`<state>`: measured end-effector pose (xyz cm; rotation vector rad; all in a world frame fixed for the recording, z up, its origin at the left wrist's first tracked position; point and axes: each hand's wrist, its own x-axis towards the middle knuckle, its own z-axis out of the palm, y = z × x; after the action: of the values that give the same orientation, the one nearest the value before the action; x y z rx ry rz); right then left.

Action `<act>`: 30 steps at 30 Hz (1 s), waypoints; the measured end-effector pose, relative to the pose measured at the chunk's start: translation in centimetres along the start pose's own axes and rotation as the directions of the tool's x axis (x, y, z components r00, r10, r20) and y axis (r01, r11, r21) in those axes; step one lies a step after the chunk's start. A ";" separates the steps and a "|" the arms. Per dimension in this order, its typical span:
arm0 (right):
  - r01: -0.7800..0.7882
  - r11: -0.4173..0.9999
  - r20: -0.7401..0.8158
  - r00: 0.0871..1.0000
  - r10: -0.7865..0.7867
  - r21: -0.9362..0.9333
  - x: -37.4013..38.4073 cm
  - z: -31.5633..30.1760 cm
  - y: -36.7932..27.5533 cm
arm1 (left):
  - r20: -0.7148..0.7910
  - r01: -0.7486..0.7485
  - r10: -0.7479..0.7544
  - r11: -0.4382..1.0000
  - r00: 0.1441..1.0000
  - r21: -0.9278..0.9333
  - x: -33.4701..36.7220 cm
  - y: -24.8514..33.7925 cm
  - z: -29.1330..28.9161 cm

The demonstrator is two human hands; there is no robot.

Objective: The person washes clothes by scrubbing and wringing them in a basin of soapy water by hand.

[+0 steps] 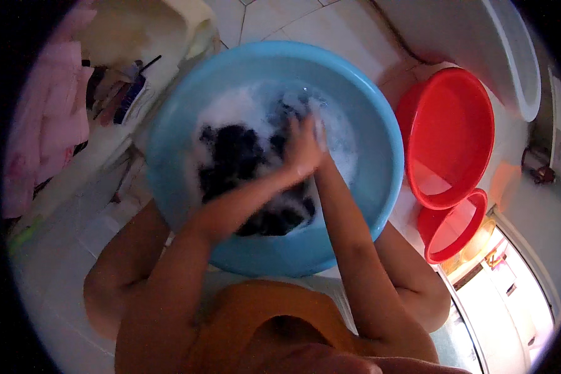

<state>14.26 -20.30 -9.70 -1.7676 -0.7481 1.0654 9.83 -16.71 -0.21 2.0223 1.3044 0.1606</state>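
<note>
A wide light-blue basin [274, 255] holds foamy water and a soaked bundle of dark cloth [230, 149]. Over the right half of the bundle, my left hand [304, 149] reaches across with its fingers stretched toward the far side, slightly blurred. Pressed close beside and partly under it is my right hand [320, 138], wet with suds; its fingers are mostly hidden. Dark wet fabric lies right by both hands, but whether either one grips it I cannot make out. White suds [227, 103] float around the cloth.
Two red tubs, a larger one [452, 137] and a smaller one [452, 227], stand to the right of the basin. A big pale tub [508, 62] is at the far right. Pink cloth [50, 118] and a brush [129, 100] lie at the left. My knees flank the basin.
</note>
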 end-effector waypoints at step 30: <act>-0.401 0.171 0.301 0.855 0.423 0.900 -2.8 -0.3 -7.3 | 0.227 -0.286 0.263 0.955 0.938 0.076 -3.0 1.4 -3.6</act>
<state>12.94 -19.84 -2.01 -0.8331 0.4940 1.4150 7.78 -17.76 4.12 2.2398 0.9099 -0.0016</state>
